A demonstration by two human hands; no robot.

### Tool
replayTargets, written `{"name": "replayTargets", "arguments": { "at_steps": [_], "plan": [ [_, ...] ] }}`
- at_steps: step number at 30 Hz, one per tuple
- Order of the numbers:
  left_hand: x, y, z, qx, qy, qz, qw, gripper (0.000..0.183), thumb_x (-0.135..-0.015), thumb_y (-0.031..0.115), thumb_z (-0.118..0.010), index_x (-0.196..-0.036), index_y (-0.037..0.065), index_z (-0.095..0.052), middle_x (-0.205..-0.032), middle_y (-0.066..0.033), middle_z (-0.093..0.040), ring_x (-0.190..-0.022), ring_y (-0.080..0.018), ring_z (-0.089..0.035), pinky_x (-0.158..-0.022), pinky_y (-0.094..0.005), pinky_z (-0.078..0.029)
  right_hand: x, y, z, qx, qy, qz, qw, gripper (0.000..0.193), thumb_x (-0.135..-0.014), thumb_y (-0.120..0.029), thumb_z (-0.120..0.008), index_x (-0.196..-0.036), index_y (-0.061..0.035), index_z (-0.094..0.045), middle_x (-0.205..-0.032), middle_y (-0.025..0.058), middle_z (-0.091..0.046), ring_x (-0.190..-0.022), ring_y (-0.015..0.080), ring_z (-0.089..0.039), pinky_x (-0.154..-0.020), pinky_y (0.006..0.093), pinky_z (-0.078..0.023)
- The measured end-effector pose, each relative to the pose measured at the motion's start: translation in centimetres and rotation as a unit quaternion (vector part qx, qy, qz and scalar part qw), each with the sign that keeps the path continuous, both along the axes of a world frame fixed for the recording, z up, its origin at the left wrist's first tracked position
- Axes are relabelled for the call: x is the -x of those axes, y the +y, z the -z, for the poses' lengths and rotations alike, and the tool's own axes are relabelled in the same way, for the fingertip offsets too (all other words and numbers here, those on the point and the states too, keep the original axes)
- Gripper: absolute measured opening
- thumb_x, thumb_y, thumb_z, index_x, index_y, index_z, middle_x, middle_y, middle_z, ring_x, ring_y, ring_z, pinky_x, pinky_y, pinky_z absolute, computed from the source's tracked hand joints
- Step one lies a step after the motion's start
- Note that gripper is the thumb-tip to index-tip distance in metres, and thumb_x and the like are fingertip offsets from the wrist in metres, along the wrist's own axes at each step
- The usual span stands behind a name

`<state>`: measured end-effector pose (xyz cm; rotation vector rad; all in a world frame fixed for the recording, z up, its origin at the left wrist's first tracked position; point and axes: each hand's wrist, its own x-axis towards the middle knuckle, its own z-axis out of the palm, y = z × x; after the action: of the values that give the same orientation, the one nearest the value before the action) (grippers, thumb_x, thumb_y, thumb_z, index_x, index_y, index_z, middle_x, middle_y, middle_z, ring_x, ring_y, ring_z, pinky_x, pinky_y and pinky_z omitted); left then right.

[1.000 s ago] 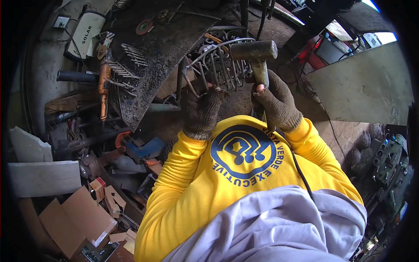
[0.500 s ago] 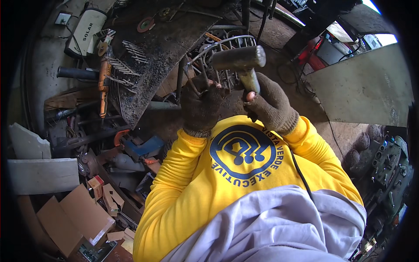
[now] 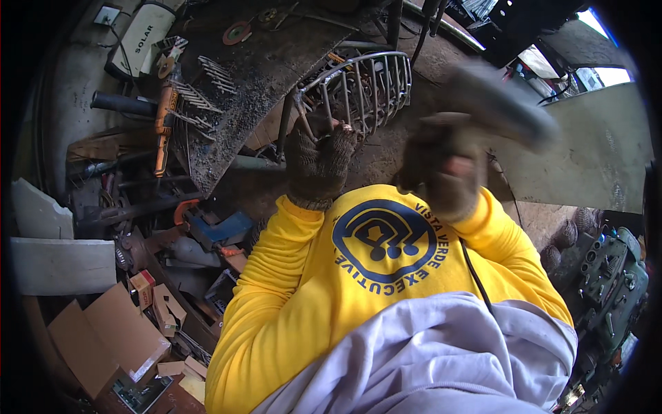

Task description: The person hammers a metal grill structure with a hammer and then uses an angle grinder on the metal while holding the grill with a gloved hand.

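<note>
A dark work glove covers my left hand [image 3: 321, 155], whose fingers are wrapped round the near end of a metal rod grille [image 3: 372, 93]. The grille is a curved frame with several parallel bars, held out ahead of me. My right hand [image 3: 447, 165], gloved too, is closed on the handle of a hammer. The hammer [image 3: 500, 103] has a thick cylindrical head, smeared by motion, and is raised to the right of the grille, apart from it. Most of its handle is hidden by the glove.
At the left stands a dark, grit-covered metal bench [image 3: 255, 90] with cut rods [image 3: 196, 100] and an orange-black power tool [image 3: 165, 124]. Cardboard boxes [image 3: 121, 331] lie lower left. A large flat sheet [image 3: 572, 152] leans at the right, above a green machine [image 3: 610, 290].
My right hand has swung the hammer away from the grille, up and to the right. The grille's bars now show more fully. My left hand stays nearly in place.
</note>
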<state>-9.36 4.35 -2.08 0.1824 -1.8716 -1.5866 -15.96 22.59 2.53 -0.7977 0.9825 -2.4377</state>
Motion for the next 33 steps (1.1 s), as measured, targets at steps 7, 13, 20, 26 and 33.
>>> {"name": "replayTargets", "arguments": {
  "at_steps": [7,13,20,26,33],
  "plan": [
    [0.0,0.2,-2.1,-0.029,-0.031,0.031,0.999,0.012,-0.093,0.009,-0.064,-0.1,0.004,-0.055,-0.081,-0.0039,-0.064,-0.071,-0.0095,-0.061,-0.067,-0.0224,-0.051,1.2,0.9,-1.7,-0.208,-0.021,-0.061,0.976,0.044,-0.1,-0.034,-0.057,-0.125,0.0015,-0.052,-0.081,0.0014,-0.058,-0.062,0.007,-0.055,-0.054,0.0215,-0.043],
    [0.1,-0.6,-1.6,-0.058,0.01,0.032,0.998,0.012,-0.092,0.005,-0.065,-0.101,0.004,-0.056,-0.09,-0.0052,-0.065,-0.075,-0.0109,-0.062,-0.068,-0.0246,-0.052,1.5,0.1,-1.4,-0.225,-0.036,-0.072,0.971,0.043,-0.1,-0.033,-0.058,-0.128,-0.001,-0.052,-0.079,0.0008,-0.057,-0.061,0.0074,-0.055,-0.053,0.021,-0.043],
    [-1.5,-0.6,-2.2,0.042,-0.011,-0.007,0.999,0.024,-0.088,0.009,-0.074,-0.105,0.007,-0.057,-0.093,-0.0028,-0.061,-0.076,-0.0105,-0.059,-0.067,-0.0256,-0.051,3.5,-1.3,0.6,-0.308,-0.012,0.092,0.947,0.033,-0.099,-0.03,-0.061,-0.116,-0.0019,-0.057,-0.084,0.0032,-0.063,-0.067,0.0088,-0.059,-0.058,0.023,-0.047],
    [-1.1,2.3,-4.7,-0.175,0.019,-0.01,0.984,0.018,-0.084,0.005,-0.075,-0.095,0.005,-0.059,-0.078,-0.0046,-0.064,-0.068,-0.0117,-0.062,-0.061,-0.0266,-0.052,8.4,0.6,7.5,-0.297,-0.216,0.19,0.911,0.027,-0.101,-0.027,-0.057,-0.12,-0.0071,-0.058,-0.098,0.0025,-0.065,-0.078,0.0111,-0.062,-0.068,0.0259,-0.054],
    [-1.6,4.6,-1.5,-0.318,0.073,0.106,0.939,0.032,-0.086,-0.008,-0.07,-0.113,0.007,-0.063,-0.097,-0.0021,-0.067,-0.091,-0.0166,-0.067,-0.081,-0.0379,-0.06,9.1,3.3,13.6,-0.432,0.267,0.214,0.834,0.031,-0.1,-0.01,-0.048,-0.129,-0.004,-0.053,-0.113,0.0077,-0.065,-0.101,0.0201,-0.064,-0.09,0.0342,-0.052]
  ]
}}
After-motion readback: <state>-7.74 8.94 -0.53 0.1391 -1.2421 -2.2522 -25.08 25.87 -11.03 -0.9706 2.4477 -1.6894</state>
